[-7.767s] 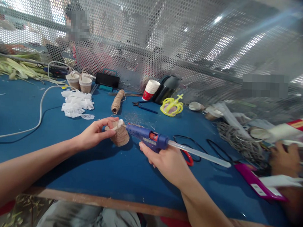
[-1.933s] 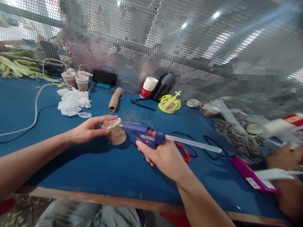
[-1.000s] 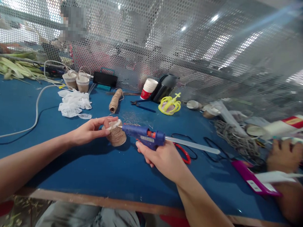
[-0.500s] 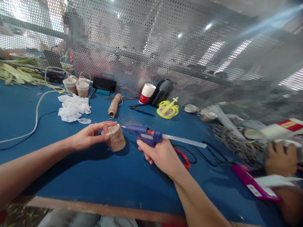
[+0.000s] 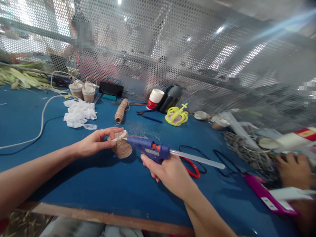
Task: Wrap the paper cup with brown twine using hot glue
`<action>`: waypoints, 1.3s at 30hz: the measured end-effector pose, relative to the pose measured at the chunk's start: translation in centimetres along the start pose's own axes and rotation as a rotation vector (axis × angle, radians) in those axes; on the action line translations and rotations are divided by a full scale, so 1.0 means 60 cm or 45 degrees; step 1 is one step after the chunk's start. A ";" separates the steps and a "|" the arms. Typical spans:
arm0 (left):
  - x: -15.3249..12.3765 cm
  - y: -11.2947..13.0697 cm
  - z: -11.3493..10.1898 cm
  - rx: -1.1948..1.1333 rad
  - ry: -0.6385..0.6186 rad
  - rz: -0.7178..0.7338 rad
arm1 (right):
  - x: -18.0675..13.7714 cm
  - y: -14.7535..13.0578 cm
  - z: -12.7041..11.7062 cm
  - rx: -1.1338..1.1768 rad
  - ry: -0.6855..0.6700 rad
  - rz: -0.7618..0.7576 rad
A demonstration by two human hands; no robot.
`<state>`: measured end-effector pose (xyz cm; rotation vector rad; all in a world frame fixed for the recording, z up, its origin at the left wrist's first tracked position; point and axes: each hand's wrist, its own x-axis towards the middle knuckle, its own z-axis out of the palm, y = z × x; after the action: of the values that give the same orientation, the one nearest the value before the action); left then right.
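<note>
My left hand (image 5: 98,140) is closed on the rim of a paper cup (image 5: 122,150) wrapped in brown twine, tilted just over the blue table. In my right hand (image 5: 169,170) is a blue glue gun (image 5: 146,145), gripped round its handle, with a long clear glue stick (image 5: 198,159) sticking out of its back. The gun's nozzle is at the cup's rim, near my left fingertips; whether it touches cannot be made out. Behind the cup lies a roll of brown twine (image 5: 121,111), a strand running from it toward the cup.
White crumpled gloves (image 5: 79,113), twine-wrapped cups (image 5: 88,93), pliers (image 5: 150,116), a yellow crown-shaped piece (image 5: 176,115) and stacked paper cups (image 5: 155,99) stand toward the back. Red-handled scissors (image 5: 192,168) lie behind my right wrist. At right are a purple power strip (image 5: 269,196) and another person's hand (image 5: 296,171).
The glue gun has moved slightly left, its nozzle now over the cup's rim. The cup is tilted a little more. The view has shifted slightly.
</note>
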<state>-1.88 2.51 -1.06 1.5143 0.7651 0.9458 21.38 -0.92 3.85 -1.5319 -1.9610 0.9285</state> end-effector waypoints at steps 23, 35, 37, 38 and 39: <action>0.002 0.001 -0.004 0.071 0.020 0.084 | 0.086 0.036 -0.036 0.433 0.225 0.125; -0.001 0.009 -0.013 0.164 0.007 0.148 | 0.196 0.095 -0.043 -0.074 0.250 0.524; -0.001 0.010 -0.012 0.160 0.001 0.146 | 0.201 0.100 -0.040 -0.170 0.229 0.529; -0.001 0.010 -0.011 0.155 -0.002 0.149 | 0.203 0.102 -0.039 -0.215 0.224 0.526; 0.000 0.011 -0.011 0.150 -0.007 0.155 | 0.204 0.103 -0.038 -0.262 0.225 0.521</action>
<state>-2.48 2.70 -0.41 1.6813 0.7426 1.0006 23.82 12.30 0.26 -2.1091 -1.6916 0.7274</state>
